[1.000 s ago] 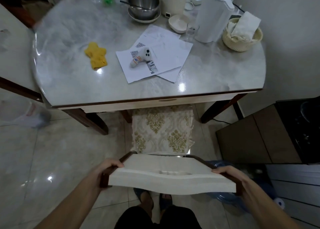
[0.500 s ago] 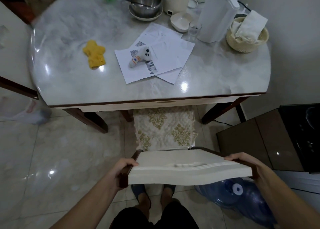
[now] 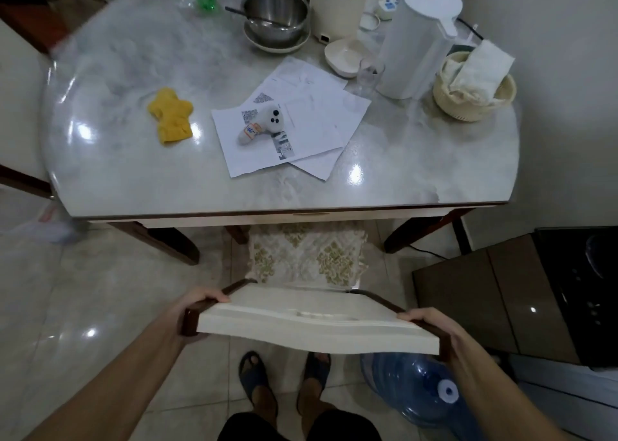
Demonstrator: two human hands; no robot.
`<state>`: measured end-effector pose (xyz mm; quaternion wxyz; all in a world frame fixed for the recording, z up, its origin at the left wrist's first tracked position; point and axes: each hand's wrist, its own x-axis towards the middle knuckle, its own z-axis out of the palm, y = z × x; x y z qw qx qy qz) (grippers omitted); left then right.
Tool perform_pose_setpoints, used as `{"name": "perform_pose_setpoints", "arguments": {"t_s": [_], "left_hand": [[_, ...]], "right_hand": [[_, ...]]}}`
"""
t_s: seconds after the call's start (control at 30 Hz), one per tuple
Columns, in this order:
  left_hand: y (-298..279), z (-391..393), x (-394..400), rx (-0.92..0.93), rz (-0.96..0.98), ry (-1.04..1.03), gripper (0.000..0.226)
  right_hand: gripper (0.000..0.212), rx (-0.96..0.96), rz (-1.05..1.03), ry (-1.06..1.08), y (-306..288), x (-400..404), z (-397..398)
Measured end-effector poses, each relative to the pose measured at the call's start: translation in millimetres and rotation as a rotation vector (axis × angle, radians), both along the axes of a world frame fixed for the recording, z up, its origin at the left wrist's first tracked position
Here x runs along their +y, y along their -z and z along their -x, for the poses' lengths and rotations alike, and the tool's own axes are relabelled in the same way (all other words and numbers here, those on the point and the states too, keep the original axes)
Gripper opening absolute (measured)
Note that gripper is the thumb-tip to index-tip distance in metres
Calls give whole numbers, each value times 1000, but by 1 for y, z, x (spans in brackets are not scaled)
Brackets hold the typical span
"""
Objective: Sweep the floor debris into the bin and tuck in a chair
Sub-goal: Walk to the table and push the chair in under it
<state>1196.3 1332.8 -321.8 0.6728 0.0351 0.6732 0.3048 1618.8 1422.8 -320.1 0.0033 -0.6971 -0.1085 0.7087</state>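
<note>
A chair (image 3: 314, 323) with a cream backrest, dark wooden frame and gold-patterned seat cushion (image 3: 307, 256) stands in front of me, its seat partly under the marble-topped table (image 3: 418, 173). My left hand (image 3: 197, 302) grips the backrest's left corner. My right hand (image 3: 431, 322) grips its right corner. My sandalled feet show on the tiled floor just behind the chair. No bin, broom or debris is recognisable in view.
On the table lie papers (image 3: 301, 123), a small white toy (image 3: 267, 124), a yellow cloth (image 3: 172, 114), a steel bowl (image 3: 274, 12), a white kettle (image 3: 418, 39) and a basket (image 3: 475, 89). A blue water jug (image 3: 414, 387) lies at my right foot, beside a dark cabinet (image 3: 501, 300).
The chair has slid forward, so more of its seat lies beneath the table. Both hands have stayed on the backrest corners, and the view has shifted with them.
</note>
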Motion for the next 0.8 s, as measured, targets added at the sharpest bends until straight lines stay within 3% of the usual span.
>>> {"name": "perform_pose_setpoints", "arguments": {"t_s": [0.1, 0.17, 0.23, 0.37, 0.5, 0.57, 0.63, 0.8], "left_hand": [[2, -16, 19, -86, 223, 38, 16], [6, -28, 33, -113, 247, 25, 27], [11, -39, 34, -141, 265, 21, 23], [16, -62, 43, -141, 241, 0, 9], [12, -63, 46, -114, 220, -15, 9], [8, -54, 49, -31, 153, 0, 10], [2, -43, 61, -63, 203, -26, 6], [5, -15, 103, -5, 168, -30, 35]], "right_hand": [[25, 40, -8, -13, -5, 19, -11], [19, 66, -29, -6, -7, 32, -18], [19, 90, -58, -28, -9, 47, -27], [40, 26, -96, -65, -5, 73, -47], [31, -50, -88, -94, -1, 79, -52], [30, -21, -54, -56, 1, 79, -47], [17, -4, -57, -51, -1, 81, -36], [25, -29, -84, -50, 3, 92, -8]]}}
